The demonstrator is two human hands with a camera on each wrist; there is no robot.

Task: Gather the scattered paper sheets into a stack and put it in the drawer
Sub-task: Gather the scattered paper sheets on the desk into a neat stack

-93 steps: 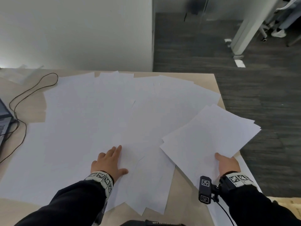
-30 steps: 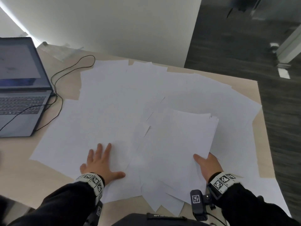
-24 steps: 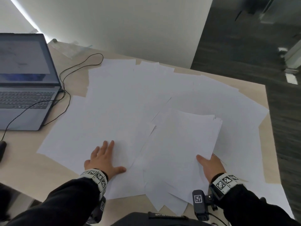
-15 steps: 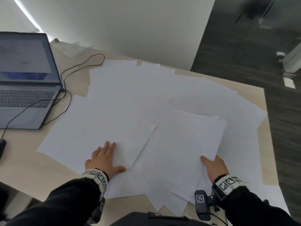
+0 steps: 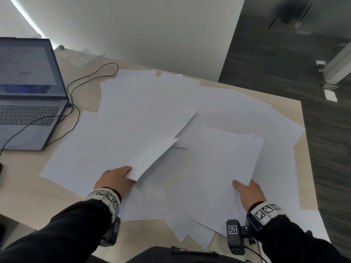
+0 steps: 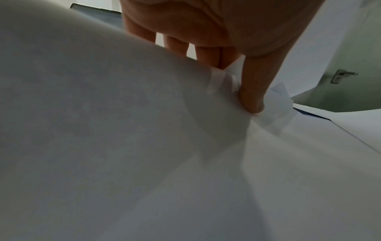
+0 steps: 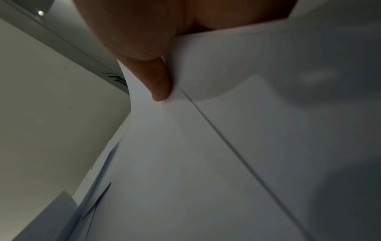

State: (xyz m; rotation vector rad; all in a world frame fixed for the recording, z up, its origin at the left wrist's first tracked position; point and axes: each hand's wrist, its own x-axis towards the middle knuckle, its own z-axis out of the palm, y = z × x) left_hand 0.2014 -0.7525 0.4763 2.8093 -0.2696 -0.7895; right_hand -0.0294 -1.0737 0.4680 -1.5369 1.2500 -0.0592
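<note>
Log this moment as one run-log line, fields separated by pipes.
left hand pinches corner of lifted sheet | right hand holds gathered stack | loose sheets on desk | drawer unseen

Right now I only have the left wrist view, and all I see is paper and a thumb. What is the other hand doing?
Observer: The right hand holds the gathered stack by its near edge, thumb on top.
Operator: Is there anything besides paper around?
Observer: Yes, an open laptop sits at the far left of the desk, with a black cable looping beside the paper.
Operator: And what my thumb has, is it lifted?
Observer: The left hand pinches one sheet by its near corner. That corner is raised, and the rest lies on the loose sheets.
</note>
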